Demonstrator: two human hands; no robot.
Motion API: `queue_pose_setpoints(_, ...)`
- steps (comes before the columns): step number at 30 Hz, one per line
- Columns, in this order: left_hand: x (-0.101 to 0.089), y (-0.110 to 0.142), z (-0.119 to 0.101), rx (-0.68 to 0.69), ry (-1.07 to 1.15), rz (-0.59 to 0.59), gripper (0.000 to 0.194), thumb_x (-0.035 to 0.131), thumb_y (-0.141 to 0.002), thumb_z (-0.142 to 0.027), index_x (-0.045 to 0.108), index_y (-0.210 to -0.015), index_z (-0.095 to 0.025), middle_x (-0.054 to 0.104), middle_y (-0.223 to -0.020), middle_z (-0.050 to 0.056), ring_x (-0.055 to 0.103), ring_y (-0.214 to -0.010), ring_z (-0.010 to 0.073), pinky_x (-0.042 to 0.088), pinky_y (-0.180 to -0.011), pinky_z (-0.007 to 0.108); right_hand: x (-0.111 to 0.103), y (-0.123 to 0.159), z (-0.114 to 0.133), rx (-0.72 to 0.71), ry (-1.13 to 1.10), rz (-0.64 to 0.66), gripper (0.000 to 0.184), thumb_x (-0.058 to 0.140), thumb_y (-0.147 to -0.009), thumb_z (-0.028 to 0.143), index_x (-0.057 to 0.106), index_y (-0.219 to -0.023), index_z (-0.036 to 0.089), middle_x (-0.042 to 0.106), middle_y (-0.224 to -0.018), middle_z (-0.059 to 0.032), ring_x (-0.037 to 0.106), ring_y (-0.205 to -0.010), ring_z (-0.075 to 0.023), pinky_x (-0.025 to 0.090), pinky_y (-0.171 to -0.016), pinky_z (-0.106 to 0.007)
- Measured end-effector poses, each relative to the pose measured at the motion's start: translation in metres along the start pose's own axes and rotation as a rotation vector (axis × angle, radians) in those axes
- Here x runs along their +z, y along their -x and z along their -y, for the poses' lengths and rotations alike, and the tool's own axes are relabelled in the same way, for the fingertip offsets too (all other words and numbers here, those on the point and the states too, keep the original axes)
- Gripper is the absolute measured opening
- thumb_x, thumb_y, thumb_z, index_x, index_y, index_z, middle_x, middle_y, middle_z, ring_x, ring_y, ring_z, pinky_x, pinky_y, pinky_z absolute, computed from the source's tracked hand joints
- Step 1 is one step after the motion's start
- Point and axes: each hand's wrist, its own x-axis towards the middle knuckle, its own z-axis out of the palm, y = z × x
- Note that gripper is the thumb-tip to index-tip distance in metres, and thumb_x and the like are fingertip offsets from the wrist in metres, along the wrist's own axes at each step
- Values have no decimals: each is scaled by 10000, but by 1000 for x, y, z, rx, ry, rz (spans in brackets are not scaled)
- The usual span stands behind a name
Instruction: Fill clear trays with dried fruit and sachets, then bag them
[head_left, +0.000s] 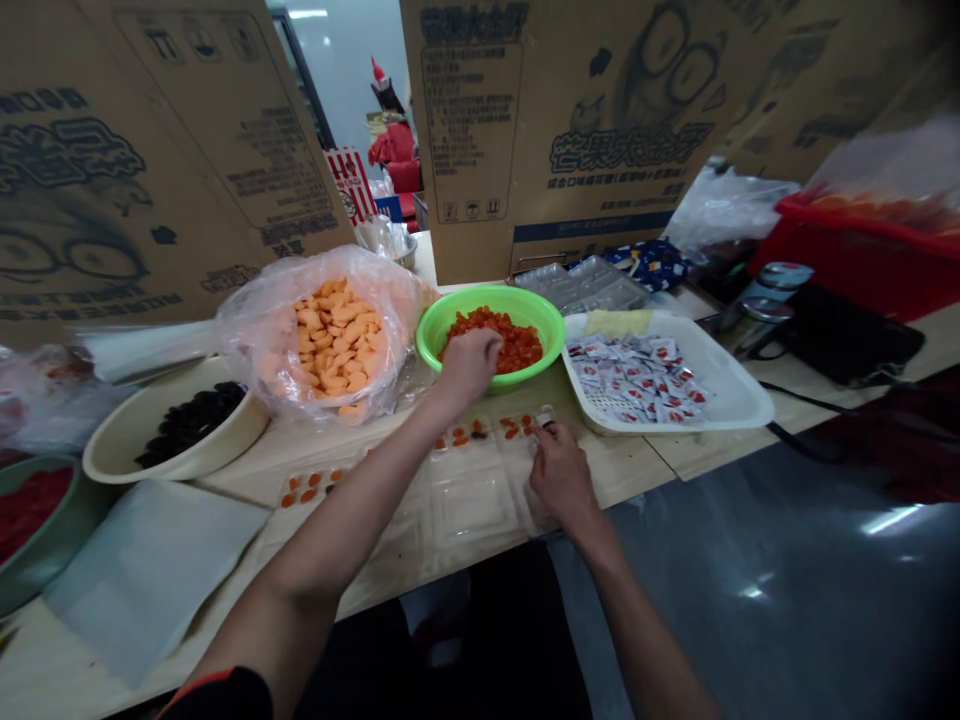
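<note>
My left hand (471,362) reaches over the near rim of a bright green bowl (551,318), its fingers bent together above the orange-red candies (517,345). Whatever those fingers hold is hidden. At the right end of a row of clear plastic trays (469,500) is my right hand (561,470), fingers curled closed. A small dark piece shows by its fingertips; I cannot make out whether it is held. Orange-red candies and a few dark pieces lie in the trays' far compartments. My left forearm covers part of the row.
Left of the green bowl stand a plastic bag (405,300) of orange pieces, a cream bowl (251,425) of dark pieces and a green-grey bowl (82,510). A white basket (739,400) of small packets is at the right. Cardboard boxes (480,230) line the back.
</note>
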Motion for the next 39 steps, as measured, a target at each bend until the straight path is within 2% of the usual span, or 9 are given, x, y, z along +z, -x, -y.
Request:
queue_pose_setpoints(3,-6,-40,25,-177,-75,110,150,636,-836,-163,761,-918,-152,759,-924,93,678,-882,219,524,-889,324,-19,12,-8,-7,24,-124,427,463,-865,89,667,-1231,166,623,-1135,-135,586,-1030,-263,458,-827,-381)
queue_pose_setpoints(7,19,-57,42,-170,-40,249,147,827,-590,-150,742,-707,-179,724,-708,28,659,-739,201,544,-806,283,-28,28,-40,79,62,-212,366,460,-873,123,701,-1145,168,635,-1066,-129,586,-956,-270,460,-802,-398)
queue_pose_setpoints(13,29,-53,52,-190,71,141,145,673,-765,-95,768,-853,-160,754,-840,65,673,-848,211,522,-889,316,-15,38,-71,114,-114,-163,379,447,-846,130,700,-1129,144,639,-974,-113,619,-878,-229,501,-843,-372)
queue_pose_setpoints(17,19,-31,32,-180,125,-39,271,526,-929,-131,722,-1115,-153,728,-1062,100,651,-1009,217,480,-982,351,-10,43,-63,98,-175,-152,398,442,-855,145,675,-1178,127,653,-1004,-120,633,-932,-233,513,-884,-375)
queue_pose_setpoints(19,23,-5,8,-45,186,-80,247,518,-972,-203,720,-1111,-181,689,-1130,88,624,-1071,202,467,-994,325,-7,45,-59,86,-180,-165,400,447,-857,147,668,-1190,124,658,-1010,-125,631,-961,-243,512,-898,-385)
queue_pose_setpoints(23,57,46,-34,260,303,97,170,586,-949,-204,747,-991,-168,676,-1006,77,635,-950,173,492,-887,274,-2,47,-58,86,-167,-197,393,446,-864,143,667,-1189,141,654,-1003,-123,621,-976,-253,508,-897,-394)
queue_pose_setpoints(30,107,51,-37,96,60,253,226,549,-964,-192,739,-866,-118,678,-962,121,634,-898,204,494,-849,313,-1,49,-60,63,-161,-151,393,462,-848,135,677,-1176,148,621,-992,-114,603,-948,-251,506,-891,-403)
queue_pose_setpoints(35,83,63,-28,98,172,101,255,478,-1002,-200,727,-1009,-146,674,-996,105,633,-936,191,493,-868,302,-4,46,-65,67,-195,-153,395,457,-850,145,677,-1178,138,641,-1005,-126,623,-955,-247,520,-895,-402)
queue_pose_setpoints(39,41,129,-22,157,229,-8,277,436,-1027,-226,694,-1082,-144,696,-981,91,646,-915,175,503,-829,299,-10,52,-70,32,-171,-156,413,440,-845,184,664,-1188,139,669,-1001,-134,638,-941,-258,541,-866,-422)
